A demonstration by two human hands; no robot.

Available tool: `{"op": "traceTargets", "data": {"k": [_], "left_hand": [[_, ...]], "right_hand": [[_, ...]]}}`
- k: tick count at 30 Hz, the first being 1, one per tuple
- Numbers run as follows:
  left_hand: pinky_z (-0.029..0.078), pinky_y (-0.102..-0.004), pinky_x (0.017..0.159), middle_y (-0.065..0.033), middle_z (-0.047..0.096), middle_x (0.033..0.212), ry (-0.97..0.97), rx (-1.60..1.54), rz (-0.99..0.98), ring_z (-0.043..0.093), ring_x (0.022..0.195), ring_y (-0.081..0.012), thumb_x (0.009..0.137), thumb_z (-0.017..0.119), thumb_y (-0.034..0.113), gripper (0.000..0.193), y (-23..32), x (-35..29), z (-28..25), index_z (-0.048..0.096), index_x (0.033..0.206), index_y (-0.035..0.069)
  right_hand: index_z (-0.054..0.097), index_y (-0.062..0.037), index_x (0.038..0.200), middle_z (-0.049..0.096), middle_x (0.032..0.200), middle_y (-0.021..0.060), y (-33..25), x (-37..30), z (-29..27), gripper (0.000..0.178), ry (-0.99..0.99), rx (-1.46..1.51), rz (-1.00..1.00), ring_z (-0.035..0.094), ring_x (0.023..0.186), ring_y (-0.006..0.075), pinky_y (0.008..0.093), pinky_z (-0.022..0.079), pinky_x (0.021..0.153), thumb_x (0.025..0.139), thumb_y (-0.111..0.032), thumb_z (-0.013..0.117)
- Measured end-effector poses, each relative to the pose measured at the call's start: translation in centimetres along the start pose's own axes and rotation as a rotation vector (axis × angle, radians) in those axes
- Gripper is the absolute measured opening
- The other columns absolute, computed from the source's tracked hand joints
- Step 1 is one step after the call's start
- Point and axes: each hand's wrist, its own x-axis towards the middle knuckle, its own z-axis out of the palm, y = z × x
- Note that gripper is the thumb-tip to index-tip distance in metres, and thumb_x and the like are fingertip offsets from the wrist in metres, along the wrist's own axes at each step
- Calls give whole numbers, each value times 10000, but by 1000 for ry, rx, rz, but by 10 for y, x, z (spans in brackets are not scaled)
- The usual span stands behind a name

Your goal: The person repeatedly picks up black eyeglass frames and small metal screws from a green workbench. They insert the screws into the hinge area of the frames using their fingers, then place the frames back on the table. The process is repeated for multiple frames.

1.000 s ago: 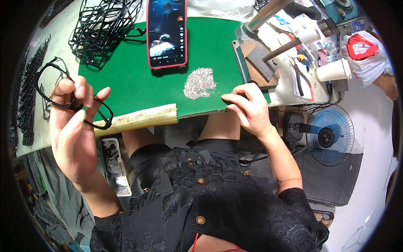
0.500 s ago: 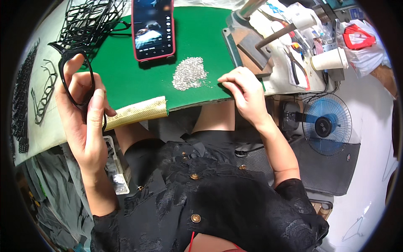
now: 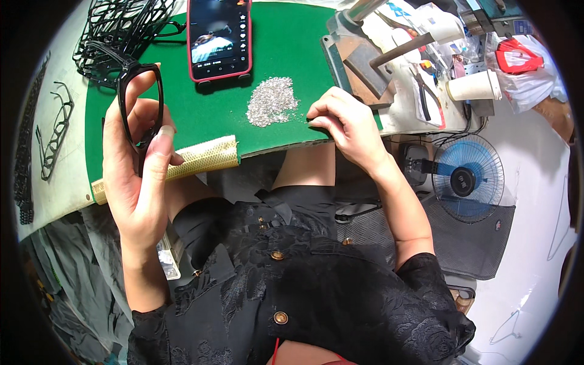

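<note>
At the left, my left hand (image 3: 135,198) is closed around a black eyeglass frame (image 3: 129,69), held up above the edge of the green work mat (image 3: 207,118). A dark rim loop of the frame stands over my fingers, and part of it is hidden behind them. My right hand (image 3: 353,129) rests at the mat's near edge, thumb and forefinger pinched together. Whatever sits in that pinch is too small to make out. Just left of those fingertips lies a loose pile of tiny silver metal pieces (image 3: 272,102).
A phone in a red case (image 3: 220,39) leans at the back of the mat. Tangled black eyeglass frames (image 3: 118,30) heap up at the far left, with another frame (image 3: 56,131) nearby. A metal press (image 3: 365,67), pliers (image 3: 424,94), a paper cup (image 3: 474,86) and a blue fan (image 3: 465,182) are on the right.
My left hand has moved right with the eyeglass frame, whose rim now stands more upright. My right hand has shifted slightly left, still pinched beside the pile.
</note>
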Motion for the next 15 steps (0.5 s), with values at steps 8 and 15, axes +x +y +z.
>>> {"op": "traceTargets", "data": {"k": [8, 15], "left_hand": [[486, -208, 690, -137, 477, 1336, 69, 13, 19, 533, 946, -97, 947, 454, 23, 506, -5, 0, 5, 309, 1430, -12], [487, -209, 693, -136, 488, 1316, 73, 12, 17, 537, 994, -109, 949, 458, 30, 508, -5, -1, 7, 307, 1433, -10]], "right_hand": [[586, -28, 859, 551, 807, 94, -3, 1, 3, 96, -35, -9, -16, 593, 728, 267, 344, 481, 633, 790, 13, 638], [561, -35, 858, 526, 812, 98, -6, 4, 1, 106, -106, -46, -14, 579, 750, 282, 365, 469, 648, 791, -2, 636]]}}
